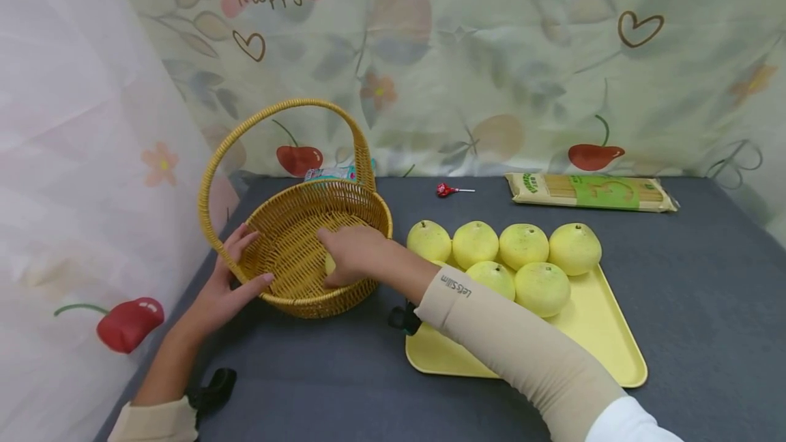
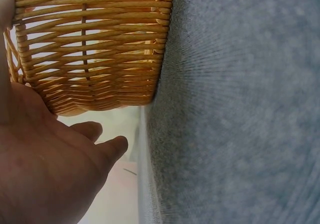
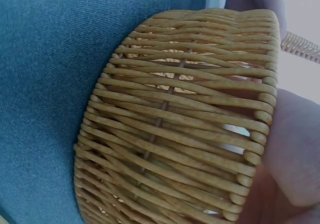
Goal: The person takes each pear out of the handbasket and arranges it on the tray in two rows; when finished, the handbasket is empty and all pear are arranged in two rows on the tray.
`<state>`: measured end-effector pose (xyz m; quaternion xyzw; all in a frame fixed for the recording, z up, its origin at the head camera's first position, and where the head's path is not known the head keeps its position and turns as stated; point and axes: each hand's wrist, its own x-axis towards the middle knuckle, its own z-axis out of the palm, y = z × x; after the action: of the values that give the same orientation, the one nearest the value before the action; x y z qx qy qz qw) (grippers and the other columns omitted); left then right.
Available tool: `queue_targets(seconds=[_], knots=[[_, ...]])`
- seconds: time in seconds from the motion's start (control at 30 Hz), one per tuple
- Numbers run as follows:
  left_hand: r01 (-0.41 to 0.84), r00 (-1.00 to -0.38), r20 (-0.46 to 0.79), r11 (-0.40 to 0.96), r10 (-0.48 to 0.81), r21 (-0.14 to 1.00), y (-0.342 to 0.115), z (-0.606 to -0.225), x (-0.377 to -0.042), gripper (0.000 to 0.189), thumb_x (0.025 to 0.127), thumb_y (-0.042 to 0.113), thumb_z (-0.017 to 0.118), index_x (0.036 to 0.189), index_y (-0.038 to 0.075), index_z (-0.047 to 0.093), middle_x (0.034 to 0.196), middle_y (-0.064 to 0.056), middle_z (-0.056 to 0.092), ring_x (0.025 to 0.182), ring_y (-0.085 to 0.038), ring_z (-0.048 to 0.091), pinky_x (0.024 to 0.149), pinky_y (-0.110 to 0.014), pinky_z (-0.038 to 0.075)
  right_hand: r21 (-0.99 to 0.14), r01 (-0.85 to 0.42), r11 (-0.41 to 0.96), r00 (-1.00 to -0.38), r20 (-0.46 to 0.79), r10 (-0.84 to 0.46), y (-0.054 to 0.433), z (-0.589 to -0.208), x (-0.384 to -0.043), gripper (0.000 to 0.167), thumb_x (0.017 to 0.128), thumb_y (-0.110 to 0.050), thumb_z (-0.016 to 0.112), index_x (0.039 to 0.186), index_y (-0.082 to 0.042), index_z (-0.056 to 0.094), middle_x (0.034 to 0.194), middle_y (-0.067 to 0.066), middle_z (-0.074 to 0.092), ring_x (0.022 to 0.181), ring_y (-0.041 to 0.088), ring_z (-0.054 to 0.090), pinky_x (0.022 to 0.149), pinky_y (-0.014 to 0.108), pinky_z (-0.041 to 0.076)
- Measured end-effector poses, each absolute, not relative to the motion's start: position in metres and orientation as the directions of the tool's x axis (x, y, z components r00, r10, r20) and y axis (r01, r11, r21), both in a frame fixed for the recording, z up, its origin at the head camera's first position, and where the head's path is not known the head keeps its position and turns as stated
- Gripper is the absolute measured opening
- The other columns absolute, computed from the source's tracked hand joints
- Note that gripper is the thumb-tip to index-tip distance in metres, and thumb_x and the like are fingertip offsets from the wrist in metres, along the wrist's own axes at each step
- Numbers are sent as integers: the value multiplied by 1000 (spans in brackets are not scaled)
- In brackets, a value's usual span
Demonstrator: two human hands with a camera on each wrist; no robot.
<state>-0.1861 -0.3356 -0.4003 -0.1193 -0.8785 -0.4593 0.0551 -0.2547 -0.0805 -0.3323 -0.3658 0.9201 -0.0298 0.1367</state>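
A wicker basket (image 1: 307, 305) with a tall arched handle stands at the left of the table. My left hand (image 1: 224, 288) grips its near left rim, thumb at the front edge and fingertips over the left side; in the left wrist view, two fingers extend past the weave. Deep inside the basket, my right hand (image 1: 353, 251) holds a pale yellow-green pear (image 1: 329, 264), mostly hidden behind the fingers. To the right, several similar pears (image 1: 543, 288) sit in two rows on a yellow tray (image 1: 604, 333), partly covered by my right sleeve.
A red-wrapped lollipop (image 1: 445, 189) lies toward the back, with a pack of dried noodles (image 1: 592, 192) to its right. Behind the basket shows a colourful wrapped packet (image 1: 331, 173). Printed curtain cloth (image 1: 454, 67) borders the grey table (image 1: 319, 374) at the back and left.
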Motion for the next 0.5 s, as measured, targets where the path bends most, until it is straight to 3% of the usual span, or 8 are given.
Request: queue_targets(seconds=[0.23,0.5], knots=[[262,-965,209,555,160,790,-335,-400,-186,76,96,21,67,157,9,25,167,-7,-2,148,-40,5,105,-73,17,-215,-671,710,-686,-183,-704,-75,-330,-253,64,87,-47,76,135,-16,47,107,0,59,87,17,58,73,34,48],[255,-967,201,557,157,790,-336,-399,-185,75,96,21,67,157,9,25,167,-5,-2,148,-39,4,105,-73,16,-346,-660,667,-689,-76,-721,-62,-321,-249,57,86,-36,73,128,-15,42,104,3,50,79,19,53,64,32,43]])
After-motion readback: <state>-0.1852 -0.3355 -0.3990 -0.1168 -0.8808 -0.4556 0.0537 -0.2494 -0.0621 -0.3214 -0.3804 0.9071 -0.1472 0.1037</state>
